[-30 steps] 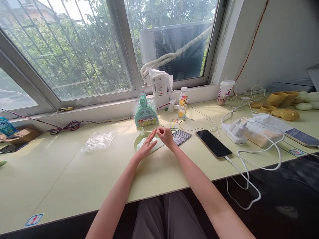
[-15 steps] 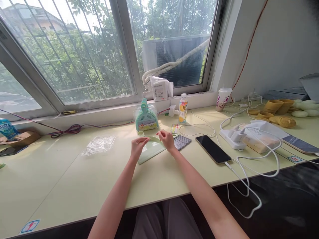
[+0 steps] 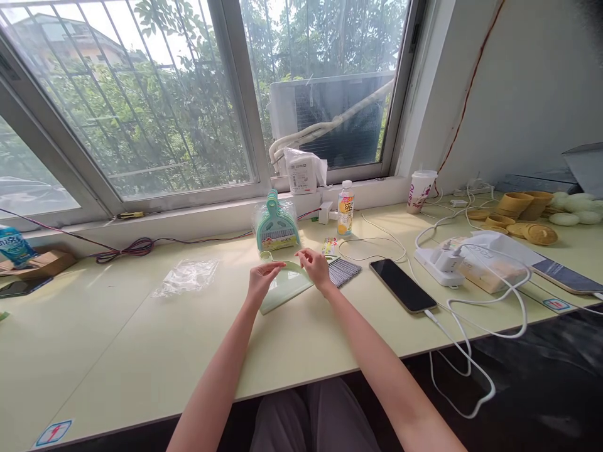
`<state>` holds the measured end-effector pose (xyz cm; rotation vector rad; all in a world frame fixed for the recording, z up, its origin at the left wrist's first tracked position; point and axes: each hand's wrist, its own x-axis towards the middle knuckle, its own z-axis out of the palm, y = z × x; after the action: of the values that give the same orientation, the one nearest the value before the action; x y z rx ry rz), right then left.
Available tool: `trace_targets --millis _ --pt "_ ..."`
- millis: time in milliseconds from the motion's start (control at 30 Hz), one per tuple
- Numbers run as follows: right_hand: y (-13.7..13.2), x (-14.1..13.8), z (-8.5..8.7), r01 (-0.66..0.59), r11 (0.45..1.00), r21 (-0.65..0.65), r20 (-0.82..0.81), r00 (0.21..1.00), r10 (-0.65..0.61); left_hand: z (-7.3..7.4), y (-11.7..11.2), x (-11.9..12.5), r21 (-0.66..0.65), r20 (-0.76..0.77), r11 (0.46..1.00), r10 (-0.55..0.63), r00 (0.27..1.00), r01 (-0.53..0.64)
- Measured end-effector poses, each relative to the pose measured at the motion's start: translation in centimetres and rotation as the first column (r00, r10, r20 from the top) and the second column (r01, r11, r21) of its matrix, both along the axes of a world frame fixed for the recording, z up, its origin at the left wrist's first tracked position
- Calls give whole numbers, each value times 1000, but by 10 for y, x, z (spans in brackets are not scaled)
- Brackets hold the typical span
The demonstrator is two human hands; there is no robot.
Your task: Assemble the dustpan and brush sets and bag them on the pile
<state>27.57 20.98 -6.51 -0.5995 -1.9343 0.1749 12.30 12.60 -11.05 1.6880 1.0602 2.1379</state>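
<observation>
Pale green plastic dustpan [image 3: 287, 287]: tilted, left of black smartphone [image 3: 402, 285].
Left hand [image 3: 260, 278]: fingers curled, gripping its rim.
Right hand [image 3: 316, 263]: fingertips pinching its rim.

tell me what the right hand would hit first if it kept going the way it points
The right hand points forward and left, its fingertips at the rim of the green dustpan, so that comes first. Beyond it, likely the packaged brush set, though depth is unclear.
</observation>
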Motion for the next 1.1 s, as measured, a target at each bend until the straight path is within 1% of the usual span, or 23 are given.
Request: trace_targets --millis 100,167,233,300,367,433,533,600,733,900,1100 --pt "-1 1 1 39 999 -26 16 999 -38 0 0 0 -7 17 1000 4 1000 -4" --pt "-1 1 1 81 996 -34 37 996 -80 -1 2 -1 -20 32 999 29 999 -28" --pt "0 1 1 144 989 -23 63 988 -143 -2 4 -3 -25 54 998 56 997 -54" --pt "2 2 0 233 973 7 99 968 -232 -2 5 -6 -21 68 998 65 996 -64" --pt "5 3 -1 340 939 45 147 928 -343 -2 6 -7 -15 65 998 56 996 -55" --pt "10 6 -3 442 892 96 213 866 -452 -1 6 -7 -11 53 999 43 998 -43" --pt "17 10 -6 543 829 136 308 772 -556 -1 5 -6 -2 44 1000 20 999 -20" --pt "19 12 -7 571 812 119 345 744 -573 -1 4 -6 -2 45 1000 5 999 -5" --pt "19 13 -6 581 808 99 364 735 -572 -1 3 -6 1 64 1000 -12 998 12" --pt "24 13 -8 610 788 86 329 729 -600 -1 2 -5 14 75 999 -35 997 34" --pt "33 15 -10 595 799 85 333 739 -586 0 0 -4 4 49 1000 -27 998 27"
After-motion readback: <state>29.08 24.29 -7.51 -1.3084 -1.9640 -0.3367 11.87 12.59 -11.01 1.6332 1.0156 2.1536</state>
